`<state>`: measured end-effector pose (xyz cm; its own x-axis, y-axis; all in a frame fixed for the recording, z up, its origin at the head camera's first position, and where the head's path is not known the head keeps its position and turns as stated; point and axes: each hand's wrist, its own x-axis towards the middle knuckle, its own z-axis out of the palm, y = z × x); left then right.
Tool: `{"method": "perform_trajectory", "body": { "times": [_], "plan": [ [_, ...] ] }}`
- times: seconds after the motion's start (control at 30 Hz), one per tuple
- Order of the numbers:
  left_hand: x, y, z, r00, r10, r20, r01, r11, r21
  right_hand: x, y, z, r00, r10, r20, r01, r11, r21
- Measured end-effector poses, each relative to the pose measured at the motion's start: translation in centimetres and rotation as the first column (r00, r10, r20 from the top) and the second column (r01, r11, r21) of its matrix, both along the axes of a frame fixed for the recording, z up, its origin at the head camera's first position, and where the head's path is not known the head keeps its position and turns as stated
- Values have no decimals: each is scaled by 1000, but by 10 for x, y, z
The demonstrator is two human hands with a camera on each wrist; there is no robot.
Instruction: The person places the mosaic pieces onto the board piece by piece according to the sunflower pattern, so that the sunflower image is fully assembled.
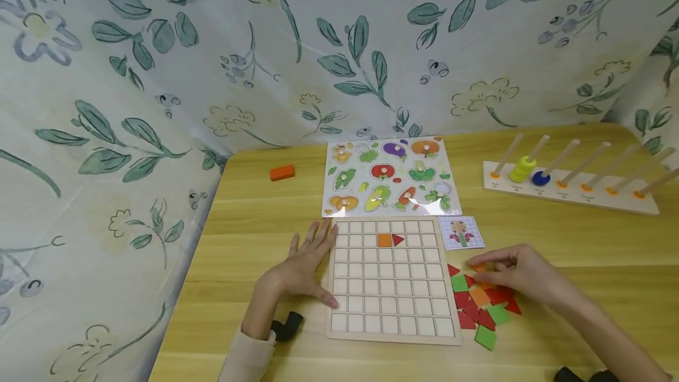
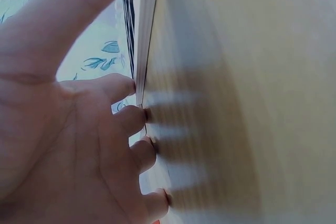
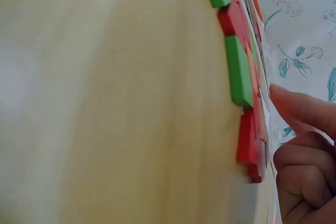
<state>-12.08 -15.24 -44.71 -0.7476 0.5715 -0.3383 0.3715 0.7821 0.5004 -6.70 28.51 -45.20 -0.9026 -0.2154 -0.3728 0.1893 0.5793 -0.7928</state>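
Observation:
A pale wooden grid board (image 1: 392,305) lies in front of me, with an orange square tile (image 1: 384,240) and a red triangle (image 1: 398,240) in its second row. My left hand (image 1: 306,264) lies flat with straight fingers along the board's left edge; in the left wrist view its fingertips (image 2: 139,116) touch that edge. My right hand (image 1: 511,273) is over a loose pile of red, green and orange tiles (image 1: 484,308) right of the board and pinches a small orange tile (image 1: 480,266). In the right wrist view its curled fingers (image 3: 304,177) sit beside the green and red tiles (image 3: 239,72).
A small pattern card (image 1: 461,233) lies by the board's top right corner. Behind it is a vegetable peg puzzle (image 1: 389,175). A peg rack (image 1: 570,193) with yellow and blue rings stands at the back right, an orange block (image 1: 282,173) at the back left. Floral cloth surrounds the table.

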Motion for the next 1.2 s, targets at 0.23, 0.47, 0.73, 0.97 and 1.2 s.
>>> {"method": "perform_trajectory", "body": {
  "times": [0.23,0.47,0.73,0.97,1.2],
  "plan": [
    [0,-1,-1,1000,9,-1,-9,1000,15,-3,-3,-5,1000,9,-8,-9,1000,-7],
    [0,0,0,1000,3,5,-3,1000,4,-7,-3,-4,999,-24,-26,26,997,67],
    [1,-1,0,1000,11,11,-11,1000,-8,-8,-8,-5,1000,-13,2,12,997,81],
    [0,-1,-1,1000,10,3,-10,1000,6,-13,-14,-3,1000,-18,4,18,996,88],
    [0,-1,-1,1000,4,1,-4,1000,4,-15,-14,-2,1000,7,-29,-4,996,89]
  ]
}}
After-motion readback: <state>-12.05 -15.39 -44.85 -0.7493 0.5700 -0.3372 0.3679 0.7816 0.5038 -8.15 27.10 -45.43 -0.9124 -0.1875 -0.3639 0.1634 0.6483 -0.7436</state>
